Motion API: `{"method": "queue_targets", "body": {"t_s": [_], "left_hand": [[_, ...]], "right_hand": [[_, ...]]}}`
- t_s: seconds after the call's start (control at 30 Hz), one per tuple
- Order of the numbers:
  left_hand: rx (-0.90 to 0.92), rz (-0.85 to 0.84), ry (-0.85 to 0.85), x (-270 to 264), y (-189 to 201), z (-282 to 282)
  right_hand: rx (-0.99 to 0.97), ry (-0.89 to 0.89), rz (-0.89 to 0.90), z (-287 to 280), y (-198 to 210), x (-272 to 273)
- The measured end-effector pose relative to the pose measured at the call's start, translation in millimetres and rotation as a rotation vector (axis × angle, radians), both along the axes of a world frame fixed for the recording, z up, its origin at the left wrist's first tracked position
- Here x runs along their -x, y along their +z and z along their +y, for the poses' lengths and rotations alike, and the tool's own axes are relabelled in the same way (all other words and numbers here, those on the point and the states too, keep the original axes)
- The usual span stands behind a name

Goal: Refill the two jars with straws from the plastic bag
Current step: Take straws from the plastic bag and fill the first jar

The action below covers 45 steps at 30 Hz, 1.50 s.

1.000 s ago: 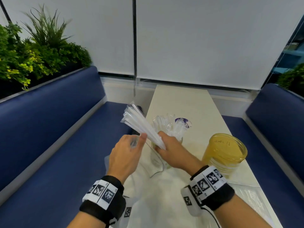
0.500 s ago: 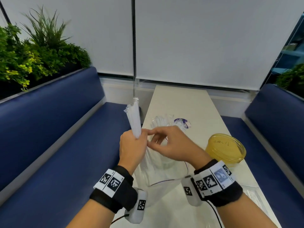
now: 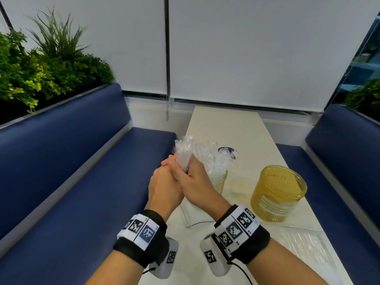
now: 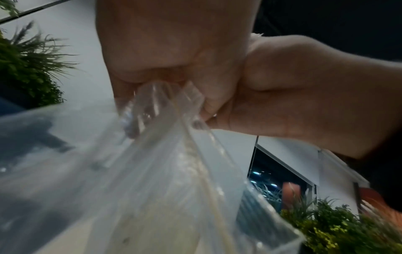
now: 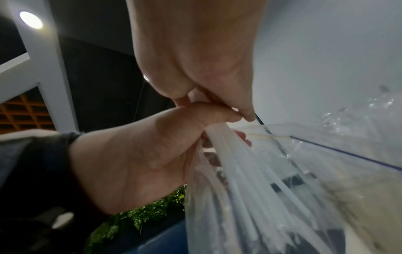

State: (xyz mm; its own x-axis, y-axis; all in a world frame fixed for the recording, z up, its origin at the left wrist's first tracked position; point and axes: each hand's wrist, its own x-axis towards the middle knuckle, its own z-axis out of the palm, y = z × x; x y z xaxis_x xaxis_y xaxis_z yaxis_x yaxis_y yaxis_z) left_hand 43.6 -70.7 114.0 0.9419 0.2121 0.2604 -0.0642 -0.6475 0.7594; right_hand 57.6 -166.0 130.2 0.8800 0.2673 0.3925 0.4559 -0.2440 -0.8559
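Above the near-left edge of the pale table [image 3: 226,128], the left hand [image 3: 164,188] and the right hand [image 3: 197,182] press together around a bundle of straws [image 3: 184,155]. Both hands have their fingers curled about the bundle, the left from the left side and the right from the right, so that the two fists touch. The bundle's long axis stands close to upright, leaning a little away from the person, with its wrapped upper ends pointing up past the knuckles. Its lower part runs down into the plastic bag [image 3: 191,214], which hangs below the hands toward the table; in the right wrist view the straws fan downward inside the clear film, though whether the fingers also pinch the bag's mouth is hard to tell through the blur. Just beyond the right hand stands a clear jar [image 3: 220,179] already bristling with straws, their ends pointing up and outward. Near it to the right, and apart from both hands, stands a yellow jar [image 3: 277,194]. Blue benches [image 3: 72,171] flank the table, with green plants [image 3: 41,66] behind the left one.
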Motion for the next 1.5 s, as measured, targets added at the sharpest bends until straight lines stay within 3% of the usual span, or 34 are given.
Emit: {"method": "queue_targets", "body": {"t_s": [0.1,0.27,0.43,0.57,0.83,0.93,1.0,1.13,1.23,1.3,1.4,1.43,1.5], "left_hand": [[-0.038,0.060,-0.040,0,-15,14],[-0.071,0.109,-0.037,9,-23,26],[-0.032,0.090,-0.012,10,-22,31],[-0.040,0.040,-0.056,8,-19,38],[-0.024,-0.018,-0.135,6,-13,39],[-0.010,-0.017,-0.150,6,-11,40],[0.000,-0.014,-0.155,4,-11,41],[0.002,-0.006,-0.164,1,-10,41],[0.000,-0.001,-0.171,-2,-8,40],[-0.013,0.003,-0.177,-3,-7,41],[-0.034,-0.002,-0.181,-3,-5,42],[-0.038,-0.005,-0.180,-3,-5,43],[-0.041,-0.007,-0.178,-3,-4,44]], "right_hand": [[-0.147,-0.019,0.012,-9,14,-4],[-0.424,0.023,-0.153,-35,71,-19],[-0.425,-0.179,-0.295,-62,99,-65],[-0.333,-0.281,-0.235,-67,77,-104],[0.032,-0.285,0.217,-68,-24,-145],[0.013,-0.378,0.283,-72,-32,-147],[-0.037,-0.401,0.177,-70,-24,-143],[-0.116,-0.429,-0.213,-64,3,-135],[0.098,-0.473,-0.472,-59,10,-138],[0.411,-0.419,-0.532,-57,6,-141],[0.942,-0.256,-0.337,-62,-16,-145],[1.036,-0.238,-0.239,-65,-23,-146],[1.001,-0.290,-0.193,-68,-28,-146]]}}
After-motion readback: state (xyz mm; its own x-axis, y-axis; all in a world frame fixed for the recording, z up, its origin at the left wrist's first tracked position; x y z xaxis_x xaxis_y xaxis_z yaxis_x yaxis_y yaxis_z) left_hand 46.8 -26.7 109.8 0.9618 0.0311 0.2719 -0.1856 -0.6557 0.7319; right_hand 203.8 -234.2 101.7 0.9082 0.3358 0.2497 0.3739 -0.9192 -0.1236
